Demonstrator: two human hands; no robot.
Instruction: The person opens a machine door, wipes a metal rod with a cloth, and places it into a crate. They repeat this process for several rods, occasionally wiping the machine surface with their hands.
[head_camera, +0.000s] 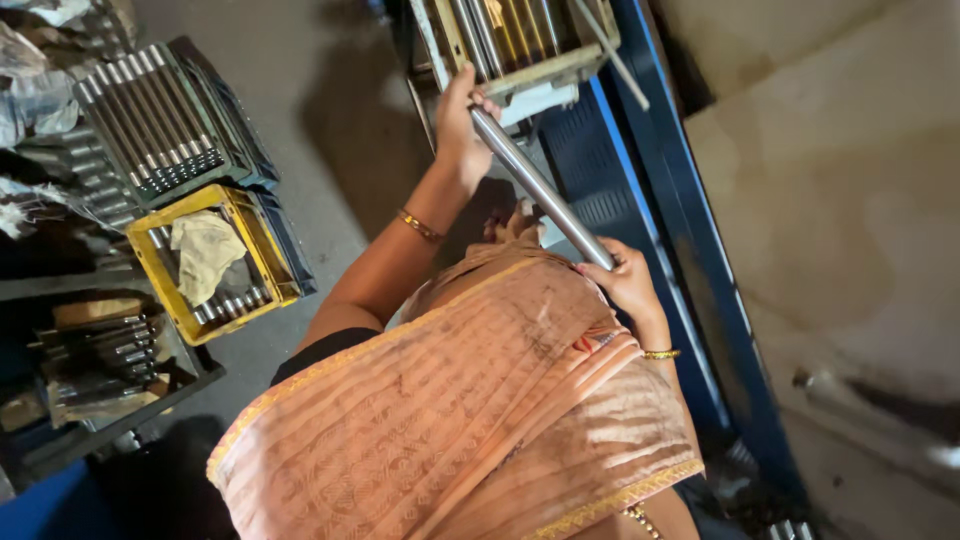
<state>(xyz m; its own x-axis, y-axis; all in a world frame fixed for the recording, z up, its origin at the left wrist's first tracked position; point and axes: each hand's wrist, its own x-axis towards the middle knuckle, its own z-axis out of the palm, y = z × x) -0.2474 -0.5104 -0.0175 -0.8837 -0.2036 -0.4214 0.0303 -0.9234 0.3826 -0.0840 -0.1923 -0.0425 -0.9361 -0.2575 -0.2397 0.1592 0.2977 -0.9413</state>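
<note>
Steel rod (540, 187) (polished, likely heavy, stiff, slippery) is gripped at both ends: left hand (460, 125) closed near the rod crate (520, 45), right hand (622, 283) closed low, against orange cloth (470, 400).

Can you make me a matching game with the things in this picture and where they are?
Things:
1. metal rod
2. pale cloth
3. gold bangle
4. dark crate

Places:
A. inside the yellow crate
B. held in both hands, left hand and right hand
C. filled with a row of rods, above the yellow crate
D. around the left wrist

Pairs: 1-B, 2-A, 3-D, 4-C
</note>
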